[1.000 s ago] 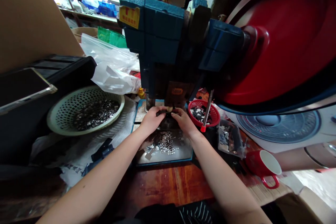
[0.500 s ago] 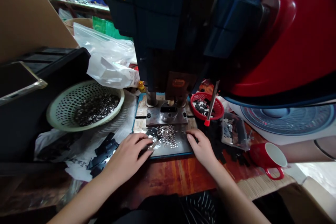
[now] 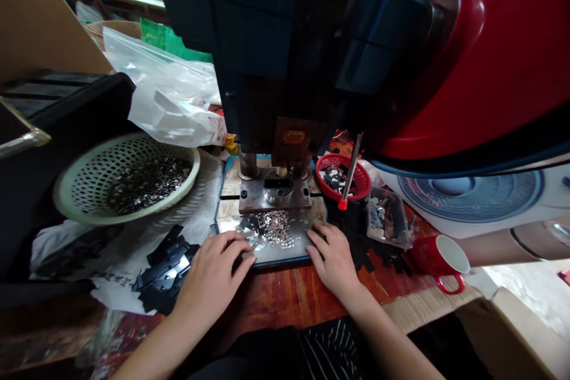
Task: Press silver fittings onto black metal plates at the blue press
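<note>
My left hand [image 3: 218,267] rests at the left front edge of a metal plate [image 3: 262,254], its fingers and thumb apart. Close to its fingertips lie a few dark flat pieces [image 3: 250,224]. A heap of small shiny metal parts [image 3: 275,227] sits on the plate between my hands. My right hand [image 3: 330,254] lies on the plate's right edge, fingers spread, with nothing visible in them. Just behind the heap stands a steel die block [image 3: 275,196] with a dark slot, below the ram of a blue press [image 3: 253,41].
A pale green basket [image 3: 71,193] of small metal parts and a pile of dark strips [image 3: 167,270] are at left. To the right stand a red basket [image 3: 321,181], a clear plastic box [image 3: 401,237] and a red mug [image 3: 430,255]. A red wheel [image 3: 490,71] overhangs the right.
The view has shifted slightly, moving the scene left. My left fingers have drawn back a little from the pieces by the heap. My right fingers are more spread.
</note>
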The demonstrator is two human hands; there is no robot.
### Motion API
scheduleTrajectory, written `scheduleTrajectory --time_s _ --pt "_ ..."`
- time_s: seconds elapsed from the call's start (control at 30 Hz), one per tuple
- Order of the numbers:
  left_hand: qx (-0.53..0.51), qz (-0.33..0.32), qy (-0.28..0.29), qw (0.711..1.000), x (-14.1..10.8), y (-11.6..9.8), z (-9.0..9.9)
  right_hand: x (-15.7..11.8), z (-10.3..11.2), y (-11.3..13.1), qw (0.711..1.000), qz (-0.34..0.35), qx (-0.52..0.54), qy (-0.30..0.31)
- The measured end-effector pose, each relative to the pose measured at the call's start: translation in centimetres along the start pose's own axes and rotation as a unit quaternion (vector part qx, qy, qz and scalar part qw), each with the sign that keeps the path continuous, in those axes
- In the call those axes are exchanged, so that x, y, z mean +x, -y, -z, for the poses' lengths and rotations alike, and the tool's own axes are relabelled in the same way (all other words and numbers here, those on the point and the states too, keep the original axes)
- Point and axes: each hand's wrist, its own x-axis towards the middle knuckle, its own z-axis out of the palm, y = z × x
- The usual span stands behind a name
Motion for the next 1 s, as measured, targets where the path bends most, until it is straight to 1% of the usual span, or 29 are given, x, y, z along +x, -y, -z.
scheduleTrajectory --time_s 0.07,0.13,0.23,0.3,0.5,0.67,0.83,1.0 --pt "0.013 -0.022 -0.019 0.999 -0.4 0.1 -0.2 -0.2 0.0 0.0 1.0 0.014 -0.006 -0.011" --pt "0.027 -0.059 -0.031 0.997 -0.9 0.4 -0.5 -0.4 0.0 0.0 1.0 0.024 -0.007 -0.015" --pt "0.048 -0.108 -0.044 0.992 -1.7 1.0 -1.0 -0.9 0.0 0.1 0.999 0.035 -0.002 -0.009" --pt "0.056 -0.127 -0.06 0.988 -2.1 1.4 -1.3 -1.1 0.0 0.2 0.999 0.04 0.001 -0.006" --pt "0.03 -0.168 -0.128 0.977 -2.5 2.0 -1.4 -1.7 -0.2 0.4 0.999 0.034 0.006 -0.02" --pt "-0.018 -0.17 -0.168 0.971 -2.2 1.9 -1.1 -2.0 -0.2 0.5 1.0 0.02 -0.002 -0.022" --pt "-0.07 -0.155 -0.162 0.972 -1.6 0.8 -1.0 -2.0 -0.2 1.1 0.999 0.031 0.003 -0.021" --pt "-0.112 -0.178 -0.146 0.967 -1.1 -1.0 -1.7 -2.0 -0.3 1.5 0.999 0.019 0.004 -0.03"
